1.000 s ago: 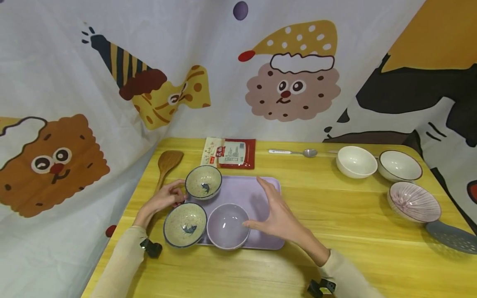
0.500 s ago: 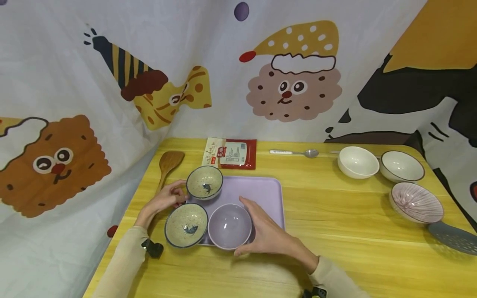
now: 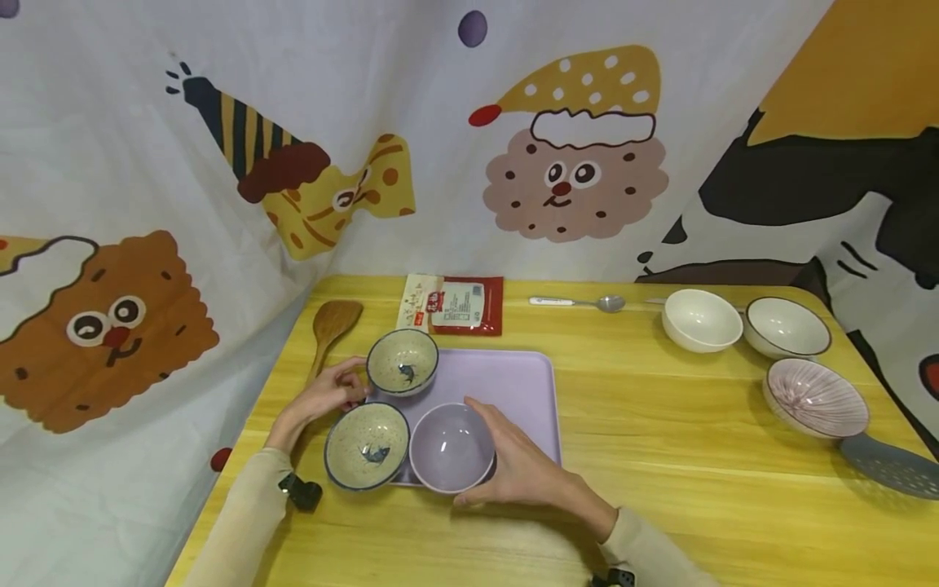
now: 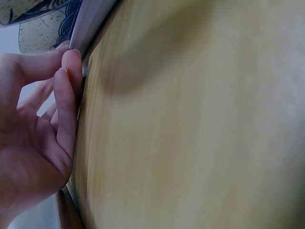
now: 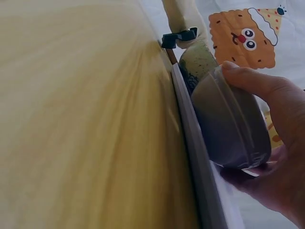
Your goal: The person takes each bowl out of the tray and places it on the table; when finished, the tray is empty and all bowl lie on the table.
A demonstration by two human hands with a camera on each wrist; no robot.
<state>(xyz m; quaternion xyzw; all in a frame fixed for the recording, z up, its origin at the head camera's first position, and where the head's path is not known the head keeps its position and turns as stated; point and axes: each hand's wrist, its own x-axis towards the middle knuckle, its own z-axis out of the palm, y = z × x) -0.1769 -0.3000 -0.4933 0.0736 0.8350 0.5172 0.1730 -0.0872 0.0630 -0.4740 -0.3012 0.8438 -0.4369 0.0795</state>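
Note:
A lilac tray lies on the wooden table under two speckled bowls with blue rims and a plain purple bowl. My left hand is at the tray's left edge, between the far speckled bowl and the near one. In the left wrist view that hand's curled fingers and thumb pinch the tray's rim. My right hand grips the right side of the purple bowl; its thumb is on the near side, its fingers on the far side, partly hidden behind the bowl.
A wooden spatula lies left of the tray. Behind are a red-and-white packet and a spoon. On the right are a white bowl, a brown-rimmed bowl, a striped bowl and a grey slotted turner.
My right hand has moved left and nearer to me, from above the tray's right part onto the purple bowl's side, and its fingers have closed round it. The left hand has stayed put.

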